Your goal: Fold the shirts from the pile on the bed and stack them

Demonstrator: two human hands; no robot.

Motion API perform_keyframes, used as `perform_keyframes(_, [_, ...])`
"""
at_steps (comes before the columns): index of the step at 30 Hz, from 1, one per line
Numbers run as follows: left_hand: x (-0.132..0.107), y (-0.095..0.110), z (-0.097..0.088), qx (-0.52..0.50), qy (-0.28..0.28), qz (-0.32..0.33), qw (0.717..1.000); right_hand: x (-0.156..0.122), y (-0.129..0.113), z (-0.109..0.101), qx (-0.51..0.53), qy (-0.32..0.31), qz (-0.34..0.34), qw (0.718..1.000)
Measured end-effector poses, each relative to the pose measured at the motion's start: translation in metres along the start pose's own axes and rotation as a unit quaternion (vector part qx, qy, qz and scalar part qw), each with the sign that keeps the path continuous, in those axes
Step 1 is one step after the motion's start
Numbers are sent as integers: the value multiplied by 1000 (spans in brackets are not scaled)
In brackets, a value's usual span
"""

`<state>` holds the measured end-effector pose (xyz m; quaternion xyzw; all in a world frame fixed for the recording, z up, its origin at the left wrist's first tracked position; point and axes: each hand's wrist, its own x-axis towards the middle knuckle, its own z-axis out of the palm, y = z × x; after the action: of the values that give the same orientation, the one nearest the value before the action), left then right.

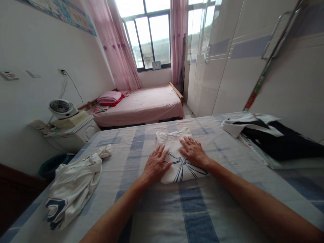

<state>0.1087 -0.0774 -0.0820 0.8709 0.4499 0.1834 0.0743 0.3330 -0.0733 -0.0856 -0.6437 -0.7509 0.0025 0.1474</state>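
Note:
A white T-shirt [174,173] with a dark blue bow print lies folded into a compact rectangle on the bed, its collar at the far end. My left hand [156,163] rests flat on its left side, fingers spread. On the upper right part of the shirt lies my right hand [194,152], also flat with fingers apart. Neither hand grips anything; both palms press on the cloth and cover parts of it.
A crumpled white garment [78,182] with a dark print lies on the left of the blue-and-white checked sheet [157,216]. Folded clothes, a black-and-white one [273,135] on top, are stacked at right. Beyond stand a pink bed [146,104], a nightstand [83,131] and wardrobes [227,67].

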Motion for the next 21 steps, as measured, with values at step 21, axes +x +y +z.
perform_keyframes(21, [-34, 38, -11, 76, 14, 188, 979, -113, -39, -57, 453, -84, 174, 870])
